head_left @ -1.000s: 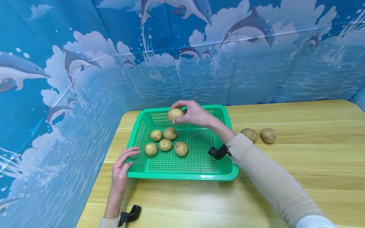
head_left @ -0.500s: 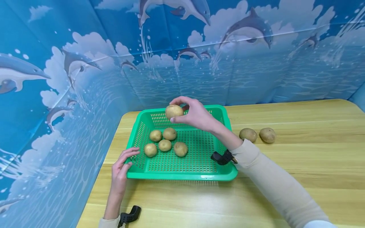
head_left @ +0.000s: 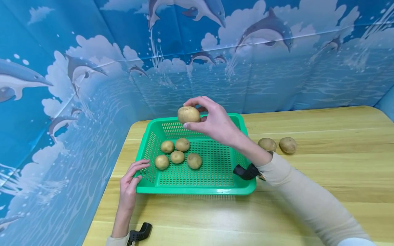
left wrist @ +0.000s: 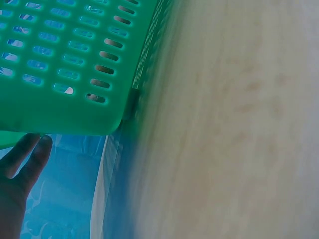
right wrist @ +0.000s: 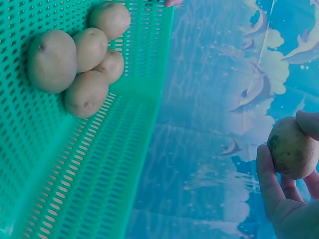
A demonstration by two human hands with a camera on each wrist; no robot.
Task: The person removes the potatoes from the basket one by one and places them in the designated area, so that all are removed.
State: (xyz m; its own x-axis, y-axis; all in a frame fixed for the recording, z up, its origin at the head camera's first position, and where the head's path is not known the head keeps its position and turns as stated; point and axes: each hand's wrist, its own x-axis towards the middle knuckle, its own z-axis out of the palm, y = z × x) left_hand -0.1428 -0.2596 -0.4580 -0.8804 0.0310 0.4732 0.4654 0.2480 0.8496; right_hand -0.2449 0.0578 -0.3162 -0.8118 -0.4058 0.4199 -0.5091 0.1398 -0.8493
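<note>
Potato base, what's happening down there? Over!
Right hand holding potato up by far side of green basket. Left hand touching basket's left rim. Five potatoes inside. Nothing obviously in the way.

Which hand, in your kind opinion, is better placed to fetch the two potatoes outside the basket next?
Probably the right hand: it is nearer those two potatoes, though it would first need to release the held potato. The left hand touches the green basket at its opposite end.
</note>
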